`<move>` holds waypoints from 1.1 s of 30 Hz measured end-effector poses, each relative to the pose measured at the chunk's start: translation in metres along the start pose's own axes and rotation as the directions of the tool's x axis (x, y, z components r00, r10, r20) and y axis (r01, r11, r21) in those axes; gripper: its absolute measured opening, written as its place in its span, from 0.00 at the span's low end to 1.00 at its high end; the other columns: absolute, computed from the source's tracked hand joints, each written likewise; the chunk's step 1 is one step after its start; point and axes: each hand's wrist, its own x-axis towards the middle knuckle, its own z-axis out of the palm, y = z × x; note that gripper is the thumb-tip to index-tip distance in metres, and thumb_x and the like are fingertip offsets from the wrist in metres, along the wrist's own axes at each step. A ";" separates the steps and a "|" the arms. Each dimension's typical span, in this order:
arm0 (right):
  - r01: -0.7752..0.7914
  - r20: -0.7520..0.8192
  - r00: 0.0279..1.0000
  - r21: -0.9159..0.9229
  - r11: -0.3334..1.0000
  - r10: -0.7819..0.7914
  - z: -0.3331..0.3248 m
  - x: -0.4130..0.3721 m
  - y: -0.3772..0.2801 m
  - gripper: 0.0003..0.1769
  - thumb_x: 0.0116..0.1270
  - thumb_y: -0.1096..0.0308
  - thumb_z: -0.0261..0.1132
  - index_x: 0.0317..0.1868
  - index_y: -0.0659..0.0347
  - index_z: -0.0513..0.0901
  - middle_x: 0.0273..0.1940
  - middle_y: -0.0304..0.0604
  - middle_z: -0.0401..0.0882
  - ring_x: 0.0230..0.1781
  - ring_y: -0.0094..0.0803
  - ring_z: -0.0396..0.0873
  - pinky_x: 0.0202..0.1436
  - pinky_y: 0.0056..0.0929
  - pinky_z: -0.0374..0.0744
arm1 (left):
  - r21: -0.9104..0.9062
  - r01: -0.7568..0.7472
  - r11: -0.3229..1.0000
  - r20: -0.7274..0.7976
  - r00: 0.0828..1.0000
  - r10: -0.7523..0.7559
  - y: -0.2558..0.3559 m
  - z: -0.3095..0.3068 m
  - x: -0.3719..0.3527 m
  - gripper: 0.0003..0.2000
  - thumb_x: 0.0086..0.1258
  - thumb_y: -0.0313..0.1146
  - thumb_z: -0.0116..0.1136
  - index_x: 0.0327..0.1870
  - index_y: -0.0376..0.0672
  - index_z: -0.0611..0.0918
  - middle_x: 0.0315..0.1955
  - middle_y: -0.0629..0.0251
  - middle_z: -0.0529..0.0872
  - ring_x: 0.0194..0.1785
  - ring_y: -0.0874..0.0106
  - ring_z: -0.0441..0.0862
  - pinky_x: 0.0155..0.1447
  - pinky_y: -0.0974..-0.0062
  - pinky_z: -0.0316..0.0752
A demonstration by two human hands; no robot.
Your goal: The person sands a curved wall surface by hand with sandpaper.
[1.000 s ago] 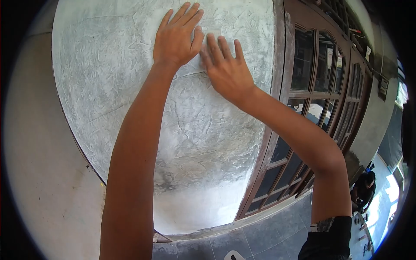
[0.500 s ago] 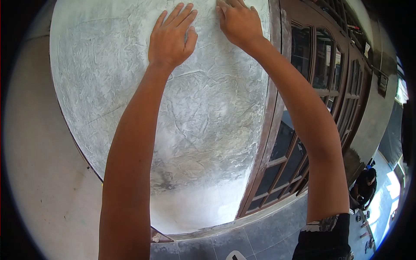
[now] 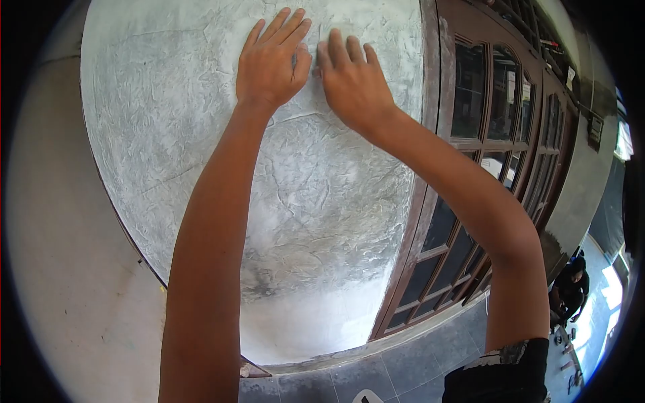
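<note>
A rough grey-white textured wall panel (image 3: 316, 188) fills the middle of the view, wrinkled like crumpled plaster. My left hand (image 3: 271, 62) lies flat on it high up, fingers spread and pointing upward. My right hand (image 3: 351, 82) presses flat on the same surface just to the right, its index finger close beside the left thumb. Neither hand holds anything. Both arms reach up from the bottom of the view.
A brown wooden door frame with glass panes (image 3: 484, 134) borders the panel on the right. A plain beige wall (image 3: 74, 269) lies to the left. Dark floor tiles (image 3: 403, 369) run below. A person in dark clothes (image 3: 571, 289) crouches at the far right.
My right hand went up to the top edge near the door frame, then came back down and left beside the left hand. The left hand stayed in place.
</note>
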 end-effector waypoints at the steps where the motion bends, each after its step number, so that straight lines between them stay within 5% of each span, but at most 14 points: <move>1: 0.057 0.009 0.998 -0.012 0.998 -0.057 -0.003 -0.027 -0.020 0.25 0.74 0.64 0.62 0.65 0.71 0.81 0.70 0.69 0.73 0.70 0.60 0.76 0.69 0.64 0.75 | -0.007 0.008 1.000 -0.011 1.000 -0.008 0.001 0.001 -0.001 0.22 0.76 0.38 0.50 0.67 0.50 0.85 0.72 0.70 0.81 0.78 0.68 0.73 0.85 0.58 0.58; 4: 0.030 -0.113 0.993 0.044 0.999 -0.025 0.008 -0.016 -0.001 0.24 0.77 0.60 0.61 0.67 0.63 0.81 0.69 0.60 0.77 0.69 0.54 0.78 0.67 0.74 0.73 | 0.010 -0.001 1.000 -0.024 1.000 0.001 -0.001 0.004 -0.002 0.22 0.76 0.38 0.50 0.67 0.50 0.85 0.72 0.70 0.81 0.78 0.68 0.73 0.84 0.58 0.58; 6: -0.158 -0.124 0.977 0.132 0.979 0.175 0.018 0.028 0.046 0.23 0.79 0.60 0.59 0.66 0.65 0.80 0.65 0.57 0.79 0.65 0.51 0.80 0.65 0.71 0.75 | 0.012 -0.004 1.000 -0.019 1.000 0.004 0.000 0.003 -0.003 0.22 0.75 0.38 0.50 0.67 0.50 0.85 0.72 0.69 0.81 0.78 0.68 0.73 0.84 0.58 0.59; 9: -0.213 -0.048 0.974 0.138 0.967 0.222 0.018 0.039 0.042 0.19 0.79 0.64 0.59 0.62 0.68 0.80 0.67 0.56 0.77 0.69 0.54 0.77 0.67 0.64 0.77 | 0.006 -0.004 1.000 -0.024 1.000 0.004 0.000 0.001 -0.001 0.22 0.75 0.38 0.50 0.66 0.50 0.86 0.71 0.69 0.82 0.78 0.68 0.73 0.84 0.58 0.59; 10: -0.108 -0.161 0.981 0.024 0.994 0.110 0.020 0.023 0.027 0.23 0.78 0.63 0.59 0.66 0.67 0.79 0.63 0.57 0.80 0.63 0.54 0.80 0.68 0.62 0.77 | -0.007 0.005 1.000 -0.021 1.000 -0.005 0.001 0.001 -0.001 0.22 0.75 0.38 0.50 0.66 0.50 0.86 0.71 0.68 0.82 0.78 0.68 0.73 0.84 0.58 0.59; 11: -0.048 -0.098 0.994 -0.012 0.999 0.047 0.014 -0.009 -0.001 0.23 0.77 0.63 0.59 0.67 0.67 0.79 0.64 0.59 0.79 0.64 0.55 0.80 0.69 0.64 0.75 | -0.008 0.008 1.000 -0.021 1.000 -0.008 0.002 -0.004 0.002 0.22 0.75 0.38 0.50 0.66 0.50 0.86 0.71 0.68 0.82 0.78 0.68 0.73 0.84 0.58 0.59; 13: 0.025 -0.014 1.000 -0.034 0.999 -0.026 0.005 -0.036 -0.022 0.24 0.77 0.63 0.59 0.67 0.67 0.79 0.65 0.60 0.79 0.65 0.56 0.79 0.69 0.66 0.74 | -0.165 0.037 0.986 0.052 0.998 -0.029 0.006 -0.017 0.005 0.23 0.69 0.30 0.51 0.63 0.33 0.83 0.70 0.50 0.81 0.77 0.52 0.72 0.82 0.50 0.60; 17: -0.079 -0.088 0.992 0.077 0.994 0.086 0.013 0.019 0.039 0.25 0.79 0.63 0.58 0.71 0.65 0.76 0.69 0.57 0.77 0.69 0.51 0.77 0.70 0.76 0.69 | -0.160 0.033 0.987 0.065 0.998 -0.023 0.005 -0.011 0.003 0.22 0.70 0.31 0.52 0.63 0.33 0.83 0.70 0.50 0.81 0.77 0.53 0.72 0.82 0.50 0.60; 19: -0.132 -0.065 0.988 0.127 0.983 0.142 0.017 0.033 0.054 0.25 0.79 0.63 0.58 0.72 0.66 0.75 0.69 0.56 0.77 0.70 0.51 0.76 0.71 0.74 0.69 | 0.025 -0.005 1.000 -0.024 1.000 0.005 0.003 -0.002 0.000 0.21 0.75 0.38 0.50 0.66 0.49 0.86 0.71 0.68 0.82 0.77 0.68 0.73 0.84 0.58 0.59; 25: 0.044 0.052 0.998 0.054 0.998 -0.047 -0.004 -0.052 -0.005 0.26 0.81 0.59 0.58 0.71 0.67 0.75 0.73 0.58 0.72 0.73 0.52 0.73 0.73 0.68 0.69 | -0.030 -0.010 0.999 -0.014 1.000 0.010 0.001 -0.004 -0.001 0.21 0.75 0.38 0.50 0.65 0.48 0.86 0.71 0.68 0.82 0.77 0.67 0.74 0.84 0.58 0.59; 28: -0.076 -0.146 0.986 0.043 0.996 0.081 0.020 0.010 0.036 0.26 0.80 0.60 0.58 0.71 0.67 0.76 0.74 0.58 0.71 0.75 0.54 0.70 0.73 0.67 0.69 | -0.041 -0.016 0.999 -0.015 1.000 0.016 -0.002 -0.002 -0.001 0.21 0.75 0.38 0.50 0.65 0.48 0.86 0.71 0.68 0.82 0.77 0.67 0.73 0.84 0.58 0.59; 30: -0.140 -0.164 0.976 0.009 0.990 0.140 0.032 0.046 0.052 0.22 0.81 0.61 0.58 0.69 0.60 0.77 0.74 0.53 0.72 0.74 0.51 0.73 0.72 0.71 0.70 | -0.042 -0.012 0.999 -0.011 1.000 0.012 -0.001 -0.002 -0.001 0.21 0.76 0.38 0.50 0.65 0.48 0.86 0.71 0.68 0.82 0.77 0.67 0.73 0.84 0.58 0.59; 33: -0.106 -0.113 0.987 0.097 0.990 0.116 0.023 0.011 0.024 0.26 0.80 0.60 0.59 0.71 0.67 0.76 0.74 0.59 0.71 0.75 0.55 0.70 0.74 0.65 0.70 | -0.036 -0.011 0.999 -0.008 1.000 0.011 -0.002 -0.001 -0.003 0.21 0.76 0.38 0.50 0.66 0.48 0.85 0.71 0.68 0.82 0.78 0.67 0.73 0.84 0.58 0.58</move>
